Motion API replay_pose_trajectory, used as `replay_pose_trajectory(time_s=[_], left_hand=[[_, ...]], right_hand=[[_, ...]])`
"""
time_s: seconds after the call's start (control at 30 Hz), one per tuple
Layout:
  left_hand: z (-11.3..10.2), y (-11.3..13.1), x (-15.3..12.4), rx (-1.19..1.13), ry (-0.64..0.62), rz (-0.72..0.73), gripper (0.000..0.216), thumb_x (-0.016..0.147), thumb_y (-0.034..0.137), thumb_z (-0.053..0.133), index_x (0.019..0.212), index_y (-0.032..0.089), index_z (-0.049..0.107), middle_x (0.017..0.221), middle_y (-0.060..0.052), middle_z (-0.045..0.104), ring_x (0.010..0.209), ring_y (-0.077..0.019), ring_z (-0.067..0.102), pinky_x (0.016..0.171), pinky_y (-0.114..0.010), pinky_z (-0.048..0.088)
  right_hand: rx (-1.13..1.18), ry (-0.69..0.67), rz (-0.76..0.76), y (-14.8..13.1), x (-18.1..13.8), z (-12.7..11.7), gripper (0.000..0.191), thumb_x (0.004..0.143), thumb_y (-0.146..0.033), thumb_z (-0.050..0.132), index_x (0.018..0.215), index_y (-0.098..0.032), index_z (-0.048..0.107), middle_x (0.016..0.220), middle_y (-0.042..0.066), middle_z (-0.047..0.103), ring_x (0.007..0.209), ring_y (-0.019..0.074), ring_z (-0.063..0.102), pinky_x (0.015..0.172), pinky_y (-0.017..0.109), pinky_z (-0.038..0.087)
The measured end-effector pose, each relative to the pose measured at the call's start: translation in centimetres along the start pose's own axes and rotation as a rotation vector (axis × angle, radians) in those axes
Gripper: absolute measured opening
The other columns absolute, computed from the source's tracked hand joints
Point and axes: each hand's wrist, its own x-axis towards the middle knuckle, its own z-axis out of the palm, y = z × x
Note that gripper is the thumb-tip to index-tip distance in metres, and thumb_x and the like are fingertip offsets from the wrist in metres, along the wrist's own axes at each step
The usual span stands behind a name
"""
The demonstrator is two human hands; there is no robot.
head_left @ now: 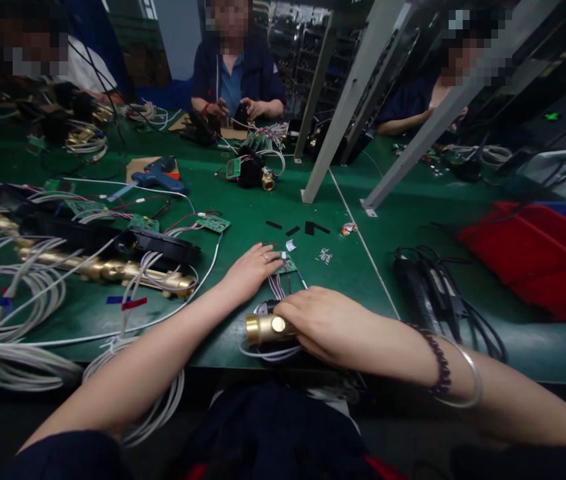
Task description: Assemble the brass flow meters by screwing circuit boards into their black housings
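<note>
My right hand [330, 323] is closed over a brass pipe fitting [263, 329] with a threaded end, lying near the table's front edge. A dark housing and a loop of grey cable show around the fitting, partly hidden by the hand. Just beyond it, my left hand [250, 272] lies with fingers stretched out, their tips at the edge of a small green circuit board [287, 264]. Thin wires run from that board back toward the fitting. Whether the left fingertips press on the board or its wires I cannot make out.
Brass pipe assemblies [113, 268] with coiled grey cables [17, 363] cover the left side. A glue gun [155, 177] lies behind them. Small screws [323, 256] and black strips [310, 228] lie ahead. Metal posts [330, 147], a red bin [537, 260] and co-workers surround the table.
</note>
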Motion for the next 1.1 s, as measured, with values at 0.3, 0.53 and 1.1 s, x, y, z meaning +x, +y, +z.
replay_pose_trajectory(time_s=[0.3, 0.53, 1.1], left_hand=[[-4.0, 6.4, -10.8, -0.46, -0.207, -0.297, 0.069, 0.08, 0.023, 0.062, 0.141, 0.023, 0.031, 0.145, -0.011, 0.038, 0.133, -0.0245, 0.036, 0.109, -0.045, 0.036], [-0.1, 9.8, -9.6, -0.592, 0.059, -0.455, 0.101, 0.06, 0.031, 0.083, 0.143, 0.023, 0.024, 0.146, -0.015, 0.034, 0.135, -0.0313, 0.032, 0.111, -0.053, 0.029], [-0.1, 10.0, -9.1, -0.519, 0.216, -0.429, 0.08, 0.059, 0.026, 0.082, 0.129, 0.026, 0.044, 0.134, -0.009, 0.051, 0.122, -0.0282, 0.049, 0.107, -0.049, 0.038]], right_hand=[[0.06, 0.581, 0.303, -3.4, -7.9, 5.5, 0.021, 0.098, -0.023, 0.041, 0.095, -0.016, 0.061, 0.083, 0.005, 0.068, 0.074, 0.0158, 0.064, 0.069, 0.027, 0.051], [-0.1, 0.563, 0.367, -4.4, -6.2, 9.2, 0.027, 0.096, -0.014, 0.039, 0.101, -0.008, 0.064, 0.086, 0.011, 0.064, 0.072, 0.0199, 0.06, 0.062, 0.032, 0.049], [0.097, 0.869, 0.173, -3.6, -3.8, 10.8, 0.012, 0.088, -0.006, 0.055, 0.097, -0.01, 0.063, 0.078, 0.006, 0.069, 0.068, 0.0139, 0.063, 0.064, 0.025, 0.049]])
